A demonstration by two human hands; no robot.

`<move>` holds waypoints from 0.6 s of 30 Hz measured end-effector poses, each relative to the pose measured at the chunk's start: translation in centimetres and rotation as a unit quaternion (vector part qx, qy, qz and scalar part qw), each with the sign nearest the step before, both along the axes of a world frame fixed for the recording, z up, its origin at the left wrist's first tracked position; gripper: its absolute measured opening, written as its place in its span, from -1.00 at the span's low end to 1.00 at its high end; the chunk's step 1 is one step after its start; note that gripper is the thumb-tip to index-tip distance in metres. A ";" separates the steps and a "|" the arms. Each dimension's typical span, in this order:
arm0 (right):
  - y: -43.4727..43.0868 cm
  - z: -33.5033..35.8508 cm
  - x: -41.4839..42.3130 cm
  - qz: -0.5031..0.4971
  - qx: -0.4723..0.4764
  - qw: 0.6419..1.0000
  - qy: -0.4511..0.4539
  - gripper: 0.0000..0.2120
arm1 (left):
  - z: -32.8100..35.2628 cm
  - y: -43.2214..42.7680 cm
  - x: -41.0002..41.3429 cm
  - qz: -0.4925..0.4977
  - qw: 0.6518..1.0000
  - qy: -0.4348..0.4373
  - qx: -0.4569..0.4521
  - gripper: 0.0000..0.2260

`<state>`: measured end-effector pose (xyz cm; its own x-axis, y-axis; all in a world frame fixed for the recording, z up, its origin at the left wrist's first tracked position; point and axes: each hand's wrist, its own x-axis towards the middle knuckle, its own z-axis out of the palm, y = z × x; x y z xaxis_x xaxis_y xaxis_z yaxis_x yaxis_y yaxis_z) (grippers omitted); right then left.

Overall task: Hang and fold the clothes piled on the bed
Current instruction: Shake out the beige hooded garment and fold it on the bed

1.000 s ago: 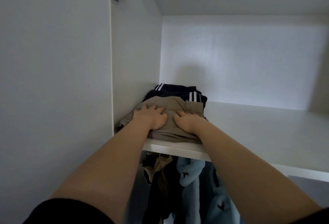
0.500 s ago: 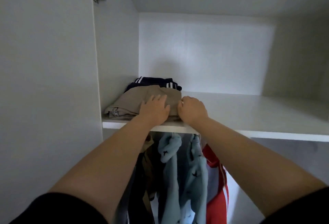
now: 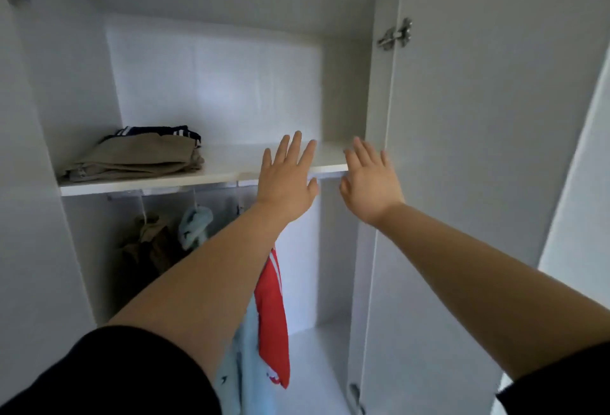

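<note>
A folded tan garment (image 3: 138,158) lies at the left end of the white wardrobe shelf (image 3: 158,181), on top of a folded navy piece with white stripes (image 3: 155,131). My left hand (image 3: 286,177) is raised in front of the shelf edge, fingers spread and straight, holding nothing. My right hand (image 3: 370,180) is beside it to the right, also flat and empty. Both hands are well to the right of the folded pile and apart from it.
Below the shelf hang a brown-olive garment (image 3: 148,243), a light blue one (image 3: 195,224) and a red one with white stripes (image 3: 272,312). The open wardrobe door (image 3: 462,183) with its hinge (image 3: 396,35) stands at the right. The left door fills the left edge.
Both hands have let go of the tan garment and pulled back to the right, fingers now spread. The view has backed away and turned right, showing the whole wardrobe.
</note>
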<state>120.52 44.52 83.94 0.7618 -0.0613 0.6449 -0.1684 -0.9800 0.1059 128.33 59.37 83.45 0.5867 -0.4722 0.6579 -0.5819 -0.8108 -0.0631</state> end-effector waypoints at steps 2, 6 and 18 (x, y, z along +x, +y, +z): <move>-3.1 -0.7 -6.4 -0.040 -0.005 0.999 0.004 -0.47 | -0.7 -3.7 -5.1 -0.043 0.999 -0.015 -0.007 -0.38; -8.9 -2.1 -19.4 -0.118 0.002 0.993 -0.003 -0.47 | -2.9 -11.3 -16.0 -0.124 0.992 -0.005 -0.015 -0.36; -24.6 -5.6 -53.0 -0.358 0.045 0.932 -0.024 -0.48 | -6.5 -33.2 -44.8 -0.368 0.930 -0.002 0.022 -0.38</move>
<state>67.47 19.95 78.37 0.4752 -0.5979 0.6456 -0.7852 -0.6193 0.0045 83.51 26.18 76.91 0.0911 -0.7712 0.6300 -0.9776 -0.1897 -0.0907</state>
